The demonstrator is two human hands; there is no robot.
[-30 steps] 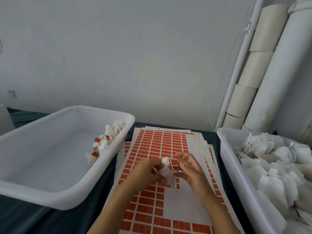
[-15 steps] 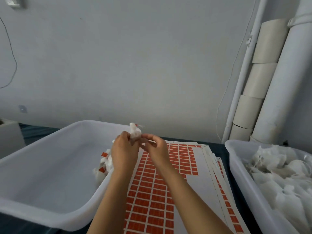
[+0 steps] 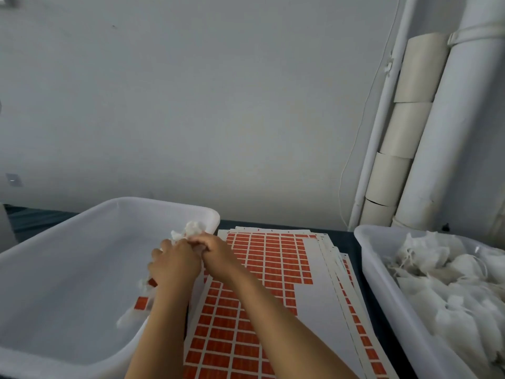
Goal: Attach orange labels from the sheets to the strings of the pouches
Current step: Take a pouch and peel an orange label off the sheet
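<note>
From the head view, both hands met over the near right rim of the large translucent white plastic bin point(image 3: 82, 269) on the left. The left hand point(image 3: 175, 265) was curled, back towards the camera, its fingers bent round a small white mesh pouch point(image 3: 179, 236) whose crumpled top showed just above the knuckles; exactly how the fingertips pinched it could not be told, since the hand hid them. The right hand point(image 3: 216, 251) lay against the left one, its fingers bent inward and touching the same pouch or its string, and that contact point was too blurred to make out. Inside the left bin, along its right wall, lay a few finished white pouches with orange labels point(image 3: 141, 303), partly hidden by the left forearm. Between the two bins, on the dark table point(image 3: 352, 242), a fanned stack of white sheets carrying rows of small orange rectangular labels point(image 3: 273, 258) lay flat, the top sheet bare along its right side and lower right part. On the right stood a second translucent white plastic bin point(image 3: 382, 291) heaped with unlabelled white mesh pouches and loose strings point(image 3: 442, 283). Behind it, pale cardboard tubes point(image 3: 404, 127) and a white pipe point(image 3: 459, 132) leaned against the grey wall.
</note>
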